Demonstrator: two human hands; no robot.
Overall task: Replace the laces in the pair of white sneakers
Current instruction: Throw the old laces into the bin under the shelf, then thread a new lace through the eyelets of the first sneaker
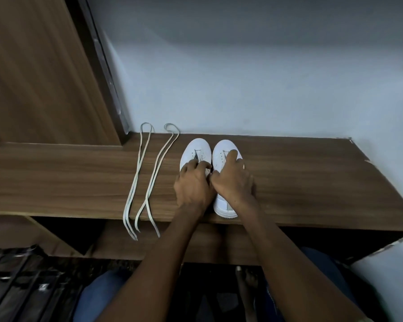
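Observation:
Two white sneakers stand side by side on a wooden shelf, toes pointing away from me. Their eyelets show no laces. My left hand [193,184] covers the rear of the left sneaker [196,148], its fingers curled over the tongue area. My right hand [233,180] grips the right sneaker [222,149] from above, fingertips on the eyelet rows and thumb on its inner side. The heel of the right sneaker shows below my wrist at the shelf's front edge. Two loose pale laces, one [137,180] beside the other [159,168], lie folded double to the left of the shoes.
The wooden shelf [312,182] runs along a pale wall [242,77], with a wooden panel [33,77] at the back left. The lace ends hang over the shelf's front edge. Below are a lower shelf, my knees in blue jeans and a dark grille at the bottom left.

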